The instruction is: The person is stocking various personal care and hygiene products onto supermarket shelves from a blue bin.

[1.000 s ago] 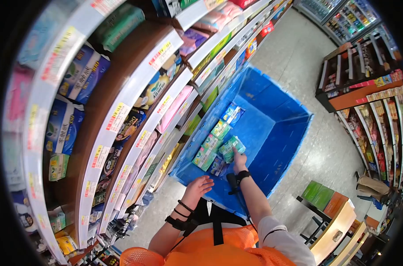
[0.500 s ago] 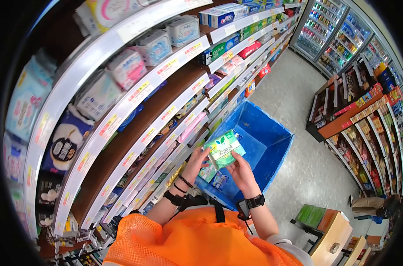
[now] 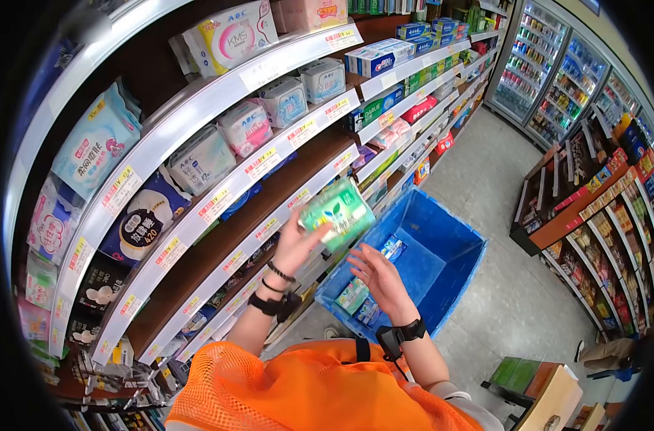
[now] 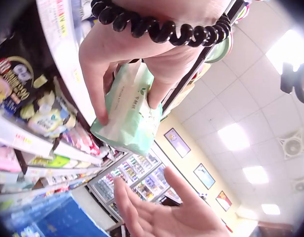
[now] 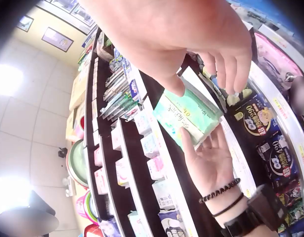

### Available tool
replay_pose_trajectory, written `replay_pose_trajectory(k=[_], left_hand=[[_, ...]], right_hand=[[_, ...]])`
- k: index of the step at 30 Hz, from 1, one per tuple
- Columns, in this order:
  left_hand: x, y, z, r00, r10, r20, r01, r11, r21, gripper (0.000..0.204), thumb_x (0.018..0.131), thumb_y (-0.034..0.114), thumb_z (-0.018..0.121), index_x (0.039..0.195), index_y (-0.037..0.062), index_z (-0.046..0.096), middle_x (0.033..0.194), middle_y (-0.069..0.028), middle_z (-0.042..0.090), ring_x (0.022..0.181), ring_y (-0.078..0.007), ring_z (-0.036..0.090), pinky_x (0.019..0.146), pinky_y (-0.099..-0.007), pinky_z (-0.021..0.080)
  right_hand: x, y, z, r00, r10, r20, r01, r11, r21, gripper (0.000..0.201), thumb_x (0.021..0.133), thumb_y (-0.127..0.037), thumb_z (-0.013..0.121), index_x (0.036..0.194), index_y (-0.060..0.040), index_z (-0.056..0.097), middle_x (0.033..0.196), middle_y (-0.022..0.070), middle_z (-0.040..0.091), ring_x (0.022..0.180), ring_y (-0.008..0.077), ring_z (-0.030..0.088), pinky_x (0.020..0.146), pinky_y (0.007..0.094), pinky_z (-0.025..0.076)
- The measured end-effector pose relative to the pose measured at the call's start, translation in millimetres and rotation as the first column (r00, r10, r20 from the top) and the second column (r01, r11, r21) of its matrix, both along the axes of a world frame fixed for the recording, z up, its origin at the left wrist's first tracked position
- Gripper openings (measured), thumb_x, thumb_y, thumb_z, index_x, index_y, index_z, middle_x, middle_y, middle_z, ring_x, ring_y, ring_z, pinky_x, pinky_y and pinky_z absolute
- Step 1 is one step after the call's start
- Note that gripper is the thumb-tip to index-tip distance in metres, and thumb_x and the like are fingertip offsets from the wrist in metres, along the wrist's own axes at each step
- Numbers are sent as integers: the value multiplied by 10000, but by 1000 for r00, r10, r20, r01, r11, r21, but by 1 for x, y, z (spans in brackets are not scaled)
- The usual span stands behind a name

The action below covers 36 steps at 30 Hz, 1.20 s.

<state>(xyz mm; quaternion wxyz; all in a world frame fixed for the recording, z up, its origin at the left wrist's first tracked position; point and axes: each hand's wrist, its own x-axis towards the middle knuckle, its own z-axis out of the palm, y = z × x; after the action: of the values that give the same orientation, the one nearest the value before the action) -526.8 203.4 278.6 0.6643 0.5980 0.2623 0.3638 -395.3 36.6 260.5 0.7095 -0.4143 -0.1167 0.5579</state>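
Observation:
My left hand (image 3: 297, 241) grips a green and white soft pack (image 3: 335, 214) in front of the shelves, thumb across its front. The left wrist view shows the same pack (image 4: 127, 111) pinched between thumb and fingers. My right hand (image 3: 381, 281) is just to the right of the pack, fingers extended and holding nothing. From the right wrist, the pack (image 5: 186, 116) rests against the left palm (image 5: 211, 160). Below the hands, a blue crate (image 3: 453, 248) contains green packs (image 3: 352, 296) and blue packs (image 3: 369, 312) along its left side.
Shelves (image 3: 262, 164) with price labels and packaged goods curve along the left. At the far right are a snack rack (image 3: 593, 208) and drink fridges (image 3: 532, 68). A wooden table (image 3: 550, 402) stands at lower right, and a person's leg (image 3: 600, 353) shows near the right edge.
The pack has moved from the crate up toward the shelves. Both hands held it half a second ago; now the right hand is off it. The view has tilted toward the upper shelves.

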Motion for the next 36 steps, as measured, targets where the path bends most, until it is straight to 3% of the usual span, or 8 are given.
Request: replay_pose_trajectory(k=[4, 6, 14, 21, 25, 30, 34, 36], left_hand=[[22, 47, 29, 970, 243, 7, -214, 839, 501, 547, 828, 130, 764, 1283, 34, 477, 1139, -112, 615, 962, -179, 633, 740, -278, 531], [30, 62, 39, 787, 605, -121, -191, 426, 885, 534, 842, 276, 724, 1285, 85, 495, 1104, -211, 622, 926, -398, 629, 761, -436, 525], [73, 140, 17, 691, 714, -112, -190, 329, 925, 534, 864, 381, 689, 1181, -32, 569, 1063, -261, 636, 994, -435, 595, 857, -462, 483], [93, 151, 33, 777, 560, -288, -201, 654, 729, 613, 847, 420, 699, 1198, -65, 563, 1152, -255, 619, 1059, -409, 590, 922, -429, 455], [112, 165, 20, 781, 578, -238, -137, 530, 837, 698, 829, 484, 699, 1210, -76, 534, 1158, -277, 612, 1073, -426, 582, 914, -441, 463], [107, 154, 18, 792, 545, -275, -163, 623, 765, 730, 824, 456, 714, 1251, -90, 483, 1190, -300, 582, 1120, -450, 544, 954, -447, 443], [92, 116, 21, 803, 572, -168, -221, 548, 807, 756, 825, 281, 735, 1379, -49, 341, 1380, -311, 406, 1241, -465, 429, 1046, -470, 375], [79, 82, 24, 794, 606, 47, -277, 292, 916, 667, 854, 212, 683, 1378, -35, 351, 1308, -297, 467, 1204, -452, 461, 1033, -461, 383]], right_hand=[[3, 0, -12, 992, 127, 5, -127, 992, 1, 494, 971, -321, 577, 1321, 12, 471, 1277, 135, 571, 1148, 217, 573, 986, 342, 448], [2, -2, -22, 987, 161, 6, -161, 987, -15, 462, 979, -310, 560, 1308, 6, 489, 1268, 135, 578, 1126, 212, 585, 976, 336, 457], [3, -13, -44, 969, 236, -76, -241, 968, -65, 382, 1005, -277, 486, 1255, 6, 537, 1170, 103, 620, 1042, 191, 621, 928, 313, 483], [12, -27, -53, 976, 194, -100, -204, 974, -103, 377, 1007, -296, 474, 1233, -5, 555, 1164, 100, 627, 1015, 193, 631, 934, 332, 478], [18, -32, -53, 976, 137, -169, -162, 976, -146, 297, 1016, -233, 477, 1193, -18, 583, 1044, 47, 653, 931, 151, 644, 838, 283, 514], [20, -33, -66, 980, 128, -151, -153, 974, -165, 310, 1007, -270, 470, 1158, -22, 578, 1107, 82, 648, 995, 185, 637, 905, 323, 485], [24, -34, -73, 976, 126, -180, -154, 977, -149, 292, 1009, -265, 469, 1151, -32, 573, 1111, 81, 646, 991, 184, 635, 895, 320, 485], [28, -33, -79, 972, 120, -203, -150, 979, -139, 290, 1009, -265, 468, 1153, -34, 572, 1115, 81, 644, 993, 185, 633, 895, 319, 485]])
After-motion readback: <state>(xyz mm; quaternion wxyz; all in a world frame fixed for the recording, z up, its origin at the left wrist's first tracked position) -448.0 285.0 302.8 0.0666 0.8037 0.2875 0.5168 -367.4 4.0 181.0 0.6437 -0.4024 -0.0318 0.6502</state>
